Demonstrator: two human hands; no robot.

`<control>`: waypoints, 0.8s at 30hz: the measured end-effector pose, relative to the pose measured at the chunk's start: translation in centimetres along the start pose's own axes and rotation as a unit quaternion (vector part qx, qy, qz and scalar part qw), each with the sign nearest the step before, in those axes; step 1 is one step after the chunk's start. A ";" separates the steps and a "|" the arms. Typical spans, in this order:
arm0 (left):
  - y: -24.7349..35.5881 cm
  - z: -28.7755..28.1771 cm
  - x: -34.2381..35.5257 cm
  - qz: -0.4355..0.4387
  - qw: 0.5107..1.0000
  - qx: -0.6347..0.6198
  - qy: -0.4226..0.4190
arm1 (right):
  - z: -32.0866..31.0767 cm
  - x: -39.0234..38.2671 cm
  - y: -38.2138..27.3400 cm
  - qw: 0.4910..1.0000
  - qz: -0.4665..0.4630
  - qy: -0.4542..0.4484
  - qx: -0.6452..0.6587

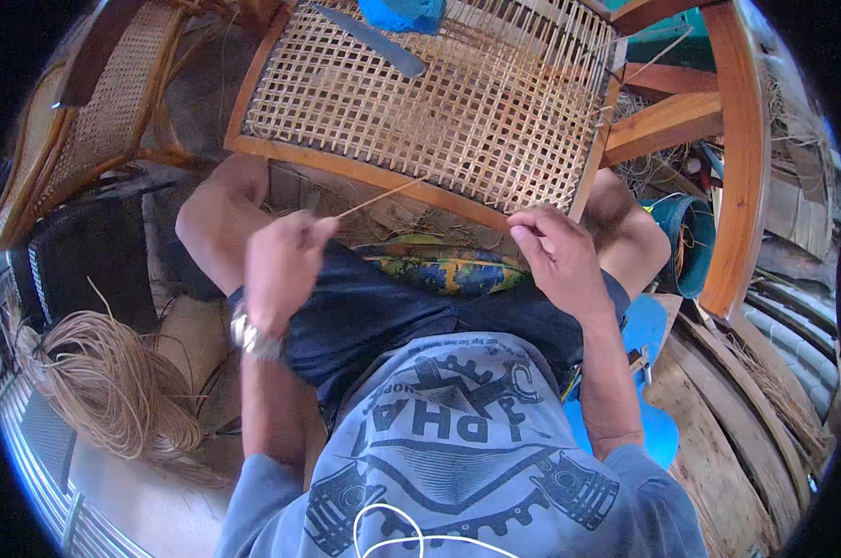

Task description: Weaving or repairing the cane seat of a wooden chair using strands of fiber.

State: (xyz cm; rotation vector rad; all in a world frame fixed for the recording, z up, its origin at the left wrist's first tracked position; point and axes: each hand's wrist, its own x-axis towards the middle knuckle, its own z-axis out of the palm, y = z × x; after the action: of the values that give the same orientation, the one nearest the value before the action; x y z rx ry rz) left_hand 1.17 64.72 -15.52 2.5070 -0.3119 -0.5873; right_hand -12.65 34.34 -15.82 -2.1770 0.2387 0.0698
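A woven cane seat panel [439, 112] in a brown wooden frame [346, 169] lies over my knees. My left hand [286, 265], slightly blurred, pinches a thin cane strand [379, 197] that runs tautly up to the near rail. At the near right corner, my right hand [560, 256] has its fingers curled against the rail's edge; whatever lies between thumb and forefinger is too small to make out. On the far part of the weave rest a grey flat blade [374, 42] and a bright blue lump [402, 13], perhaps cloth or sponge.
Wooden chair legs and rails [737, 167] rise at the right. A teal bucket [692, 246] stands beyond my right knee, near wooden planks [709, 418]. At left are a coil of cane [113, 381] and another chair with cane webbing [104, 130].
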 end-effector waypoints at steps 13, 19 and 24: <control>8.6 3.3 -5.1 0.130 0.930 -0.317 -0.133 | 5.0 0.0 -4.6 0.919 -0.019 -0.282 0.274; 7.0 5.0 -0.6 0.108 0.984 0.065 0.124 | 1.8 -2.5 0.2 0.943 0.148 -0.166 0.247; 5.1 4.5 1.8 0.130 0.986 0.070 0.076 | 1.0 -4.3 2.7 0.913 0.165 -0.059 0.369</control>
State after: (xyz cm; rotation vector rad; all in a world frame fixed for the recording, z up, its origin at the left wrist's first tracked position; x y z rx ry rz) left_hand 0.14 57.85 -16.69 2.5684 -0.6287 -0.2764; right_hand -17.35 34.22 -17.96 -1.3577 0.4769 0.2587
